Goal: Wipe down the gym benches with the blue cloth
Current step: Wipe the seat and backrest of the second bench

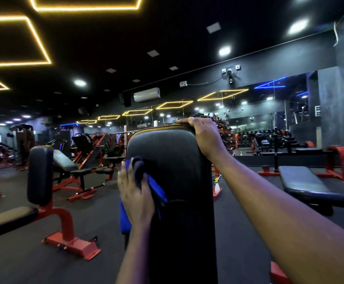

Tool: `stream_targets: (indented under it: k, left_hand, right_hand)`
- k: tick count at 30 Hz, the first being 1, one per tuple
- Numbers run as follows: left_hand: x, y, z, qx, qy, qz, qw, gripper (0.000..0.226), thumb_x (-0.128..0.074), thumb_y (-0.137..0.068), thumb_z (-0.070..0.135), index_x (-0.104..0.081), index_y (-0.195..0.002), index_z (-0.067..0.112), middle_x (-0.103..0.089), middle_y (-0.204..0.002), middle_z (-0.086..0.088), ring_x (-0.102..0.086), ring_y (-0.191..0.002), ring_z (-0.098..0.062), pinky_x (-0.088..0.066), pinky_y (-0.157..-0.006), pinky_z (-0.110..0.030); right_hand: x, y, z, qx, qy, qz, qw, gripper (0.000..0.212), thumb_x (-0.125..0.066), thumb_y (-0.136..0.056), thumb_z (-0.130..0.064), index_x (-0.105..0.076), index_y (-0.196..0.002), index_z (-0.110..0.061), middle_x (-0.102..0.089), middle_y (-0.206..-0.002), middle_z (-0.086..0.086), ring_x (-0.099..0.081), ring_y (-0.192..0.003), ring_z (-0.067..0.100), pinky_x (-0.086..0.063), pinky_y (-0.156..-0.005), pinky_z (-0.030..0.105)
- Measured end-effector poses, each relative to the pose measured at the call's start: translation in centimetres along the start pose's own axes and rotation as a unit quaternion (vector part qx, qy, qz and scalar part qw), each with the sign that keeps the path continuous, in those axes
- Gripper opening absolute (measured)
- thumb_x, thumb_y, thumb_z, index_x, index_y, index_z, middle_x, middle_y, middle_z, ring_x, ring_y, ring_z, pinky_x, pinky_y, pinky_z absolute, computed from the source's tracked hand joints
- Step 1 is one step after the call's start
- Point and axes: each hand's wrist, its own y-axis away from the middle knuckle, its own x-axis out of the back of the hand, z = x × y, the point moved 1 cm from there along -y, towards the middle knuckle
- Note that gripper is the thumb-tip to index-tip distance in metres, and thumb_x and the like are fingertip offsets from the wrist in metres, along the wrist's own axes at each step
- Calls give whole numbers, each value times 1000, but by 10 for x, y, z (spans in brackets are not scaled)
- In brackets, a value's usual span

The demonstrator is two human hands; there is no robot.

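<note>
Two hands on the job, so going left to right. Far left there's a red-framed bench (40, 175) with a black upright pad, well apart from you. Next is your left hand (135, 193), back of the hand facing the camera and fingers pointing up. It's pressed against the left edge of the tall black padded backrest (173, 152), roughly halfway up the part that shows. The blue cloth (156, 191) is trapped between your palm and that pad. A dark fold bunches up between thumb and forefinger, a bright strip pokes out on the thumb side across the pad, and the rest hangs below your hand down the pad's left side. So that hand has hold of the cloth, it isn't spread loose. Further right, your right hand (203, 132) is clamped on the top right corner of the same backrest, fingers hooked over the top edge, arm stretched out. Past that arm a flat black bench (302, 185) with red feet sits on the dark floor, well apart.
</note>
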Motion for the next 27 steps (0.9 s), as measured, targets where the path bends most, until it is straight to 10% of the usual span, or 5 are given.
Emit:
stream_targets:
  k: [11,22,27]
  left_hand:
    - [-4,-10,47,-81,2,-92,992,54,-40,-93,49,-39,-146,40,-15,-161,21,-4,-148,0,-10,-121,-35]
    - [-17,41,69,-251,-74,-138,955,62,-48,-89,44,-36,-149,37,-11,-164,10,-7,-151,-16,-18,-121,-44]
    - [-34,4,86,-108,-70,-68,989,60,-44,-92,48,-27,-150,45,-7,-164,11,-1,-151,-15,-11,-122,-45]
  right_hand:
    - [2,11,5,-82,-32,26,996,46,-31,-106,-33,-68,-108,-5,-66,-100,17,-61,-92,26,-46,-89,45]
    - [14,11,0,-154,-187,-27,970,39,-30,-108,-16,-60,-122,5,-66,-97,15,-63,-81,19,-52,-73,25]
    - [21,11,1,-179,-176,-50,967,39,-31,-108,-22,-61,-124,-3,-63,-105,19,-60,-88,26,-50,-77,30]
